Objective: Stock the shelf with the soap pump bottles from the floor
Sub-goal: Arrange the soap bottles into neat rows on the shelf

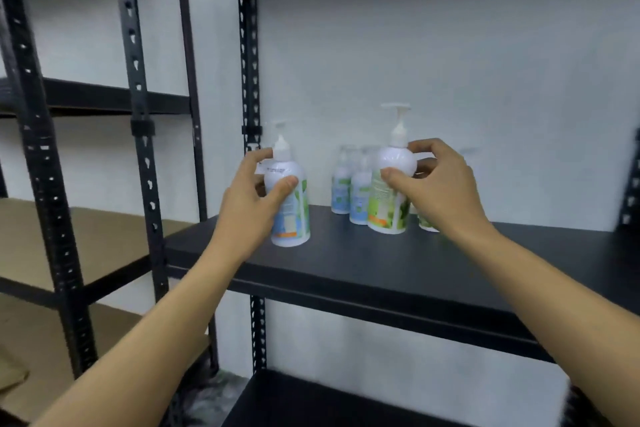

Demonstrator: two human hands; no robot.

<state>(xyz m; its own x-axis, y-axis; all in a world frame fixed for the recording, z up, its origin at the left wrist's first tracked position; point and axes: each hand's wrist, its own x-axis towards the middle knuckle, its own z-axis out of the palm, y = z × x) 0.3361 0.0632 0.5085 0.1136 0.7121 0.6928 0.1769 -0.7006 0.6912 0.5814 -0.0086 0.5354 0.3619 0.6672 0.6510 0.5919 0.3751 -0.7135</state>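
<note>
My left hand (246, 199) grips one soap bottle (290, 204), my right hand (437, 180) another bottle (392, 191) at three o'clock, both on the shelf (346, 263).

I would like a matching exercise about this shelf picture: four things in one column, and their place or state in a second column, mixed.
Things:
1. left hand
2. right hand
3. two small bottles
4. black shelf

Places or states:
A. stand at the back, near the wall
B. grips the bottle with the green label
C. carries all the bottles
D. grips the bottle with the blue label

Pairs: 1-D, 2-B, 3-A, 4-C
</note>
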